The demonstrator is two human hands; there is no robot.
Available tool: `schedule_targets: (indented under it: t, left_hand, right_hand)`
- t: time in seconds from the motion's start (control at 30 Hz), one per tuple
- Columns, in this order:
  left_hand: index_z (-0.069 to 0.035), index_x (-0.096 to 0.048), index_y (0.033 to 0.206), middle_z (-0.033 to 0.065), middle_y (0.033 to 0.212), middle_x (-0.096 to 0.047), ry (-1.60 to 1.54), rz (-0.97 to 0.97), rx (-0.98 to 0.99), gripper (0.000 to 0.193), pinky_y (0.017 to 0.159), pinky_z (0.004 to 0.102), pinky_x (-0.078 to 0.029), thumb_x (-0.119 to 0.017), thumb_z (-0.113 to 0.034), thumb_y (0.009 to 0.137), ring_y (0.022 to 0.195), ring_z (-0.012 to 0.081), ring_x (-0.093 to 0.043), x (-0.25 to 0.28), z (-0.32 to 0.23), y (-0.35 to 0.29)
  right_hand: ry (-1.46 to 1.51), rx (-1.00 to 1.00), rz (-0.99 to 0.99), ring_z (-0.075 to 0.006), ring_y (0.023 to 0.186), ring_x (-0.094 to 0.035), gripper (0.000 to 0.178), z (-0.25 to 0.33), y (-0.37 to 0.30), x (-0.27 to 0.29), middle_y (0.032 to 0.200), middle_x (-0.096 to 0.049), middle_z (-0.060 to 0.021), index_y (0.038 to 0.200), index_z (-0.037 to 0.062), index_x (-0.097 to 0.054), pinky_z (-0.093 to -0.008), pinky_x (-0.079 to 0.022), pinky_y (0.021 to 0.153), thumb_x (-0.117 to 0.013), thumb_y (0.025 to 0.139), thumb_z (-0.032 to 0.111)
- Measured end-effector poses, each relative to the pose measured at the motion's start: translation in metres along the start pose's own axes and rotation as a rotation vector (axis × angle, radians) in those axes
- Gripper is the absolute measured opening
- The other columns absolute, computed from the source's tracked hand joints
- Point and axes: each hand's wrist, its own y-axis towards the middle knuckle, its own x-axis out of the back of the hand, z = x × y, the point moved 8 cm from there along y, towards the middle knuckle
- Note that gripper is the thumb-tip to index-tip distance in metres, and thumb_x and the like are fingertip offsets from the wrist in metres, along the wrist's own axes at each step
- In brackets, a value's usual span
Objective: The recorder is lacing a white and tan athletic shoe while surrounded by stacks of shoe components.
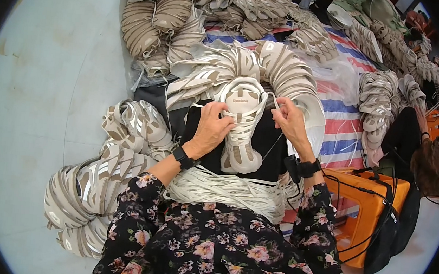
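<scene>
A white and beige sneaker (239, 152) rests on my black-clad lap, its toe pointing toward me and its tongue and collar facing away. White lacing (240, 133) crosses most of its front. At the shoe's left side, my left hand (212, 124) has its fingers bent against the upper eyelets, and a lace end sticks out past its knuckles. My right hand (290, 120), right of the collar, pinches a shoelace (272, 96) that loops up from the top eyelets. A thick bundle of loose white laces (225, 189) lies across my lap, between the shoe and my body.
Curved stacks of matching sneakers (288, 72) lie just beyond my lap, with more sneakers (98, 181) piled at my left. A striped red, white and blue sheet (343, 127) covers the floor. At right stands an orange plastic stool (359, 212); another person (410, 135) sits beyond it.
</scene>
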Motion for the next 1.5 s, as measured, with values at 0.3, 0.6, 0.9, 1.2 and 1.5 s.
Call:
schedule_targets:
  t: [0.3, 0.6, 0.9, 1.2, 1.5]
  left_hand:
    - [-0.004, -0.056, 0.072, 0.0156, 0.113, -0.043, -0.074, 0.139, 0.070, 0.020, 0.090, 0.0450, -0.027, -0.070, -0.017, 0.067, 0.108, 0.0326, -0.038, 0.004, -0.010, -0.010]
    - [-0.008, -0.057, 0.081, 0.0151, 0.113, -0.044, -0.270, 0.058, 0.202, 0.018, 0.091, 0.0415, -0.030, -0.068, -0.020, 0.073, 0.108, 0.0325, -0.040, -0.002, 0.037, -0.003]
    - [-0.007, -0.052, 0.100, 0.0110, 0.101, -0.050, -0.069, 0.035, -0.142, 0.032, 0.090, 0.0411, -0.031, -0.066, -0.012, 0.072, 0.101, 0.0300, -0.046, 0.012, 0.016, 0.022]
    - [-0.007, -0.056, 0.087, 0.0051, 0.070, -0.052, -0.167, 0.164, -0.070, 0.021, 0.089, 0.0402, -0.036, -0.063, -0.001, 0.068, 0.072, 0.0242, -0.054, -0.003, 0.020, 0.019]
    - [-0.009, -0.060, 0.079, 0.0035, 0.069, -0.057, -0.126, 0.061, 0.013, 0.018, 0.090, 0.0410, -0.035, -0.066, -0.002, 0.064, 0.072, 0.0217, -0.055, -0.004, 0.015, 0.016]
  right_hand:
    - [0.009, 0.064, 0.034, -0.0100, 0.050, -0.049, 0.027, 0.020, -0.001, -0.022, 0.062, -0.053, -0.0019, 0.106, 0.0009, -0.052, -0.0258, -0.039, 0.046, -0.059, 0.082, 0.011]
    - [0.989, -0.205, -0.187, -0.0027, 0.041, -0.029, 0.020, -0.041, 0.018, 0.050, 0.056, -0.037, 0.0064, 0.099, 0.0040, -0.053, -0.0196, -0.024, 0.035, -0.055, 0.079, 0.002]
    - [-0.612, 0.648, -0.160, -0.0313, 0.101, -0.048, 0.034, 0.072, -0.009, -0.002, 0.105, -0.051, -0.0126, 0.095, 0.0062, -0.058, -0.0423, -0.040, 0.082, -0.070, 0.064, 0.012]
    - [-0.624, 0.759, 0.048, -0.0262, 0.100, -0.048, 0.014, 0.070, -0.019, -0.050, 0.101, -0.051, -0.0098, 0.080, 0.0040, -0.054, -0.0360, -0.040, 0.079, -0.063, 0.070, 0.009]
    - [-0.456, 0.498, 0.043, -0.0295, 0.068, -0.059, 0.021, 0.050, -0.019, -0.051, 0.082, -0.053, -0.0126, 0.094, 0.0065, -0.053, -0.0370, -0.047, 0.054, -0.056, 0.073, 0.004]
